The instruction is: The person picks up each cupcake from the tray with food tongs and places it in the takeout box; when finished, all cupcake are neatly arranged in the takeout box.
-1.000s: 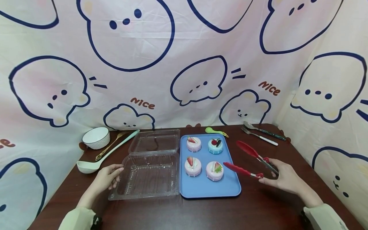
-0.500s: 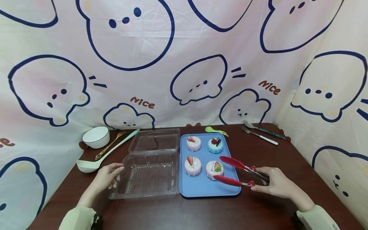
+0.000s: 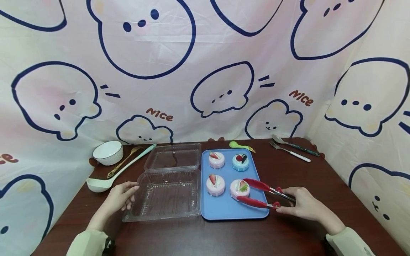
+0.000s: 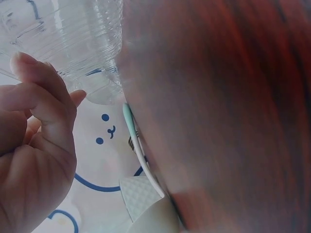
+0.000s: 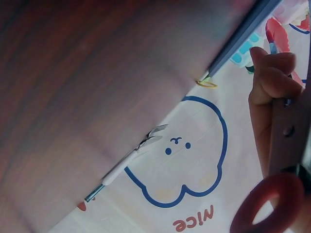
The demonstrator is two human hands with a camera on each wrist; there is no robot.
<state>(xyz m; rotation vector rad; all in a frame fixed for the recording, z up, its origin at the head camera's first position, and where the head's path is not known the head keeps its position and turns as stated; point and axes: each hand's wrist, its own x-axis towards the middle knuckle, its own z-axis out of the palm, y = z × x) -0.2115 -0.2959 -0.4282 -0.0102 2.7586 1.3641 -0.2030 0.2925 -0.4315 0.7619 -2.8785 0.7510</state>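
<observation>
My right hand (image 3: 302, 204) grips a pair of red-tipped metal tongs (image 3: 257, 202). The spread tips reach over the blue tray (image 3: 235, 213), one on each side of the front-right pink cake (image 3: 238, 190) with a strawberry slice. Also on the tray are another front pink cake (image 3: 215, 185), a back pink cake (image 3: 216, 160) and a blue cake (image 3: 240, 162) with a red berry. To the left lies a clear plastic clamshell box (image 3: 169, 195), its lid (image 3: 174, 156) laid back. My left hand (image 3: 120, 197) holds the box's left rim between thumb and curled fingers.
A white bowl (image 3: 108, 153), a golden utensil (image 3: 123, 163) and a pale ladle (image 3: 99, 185) sit at the back left. A green spoon (image 3: 235, 144) lies behind the tray. Two forks, one white-handled (image 3: 298, 155) and one dark-handled (image 3: 301, 148), lie back right. Patterned cloth hangs behind.
My right hand has brought the tongs left and toward me, from the tray's right side to around the front-right cake, and the tips have drawn closer together. My left hand stays put.
</observation>
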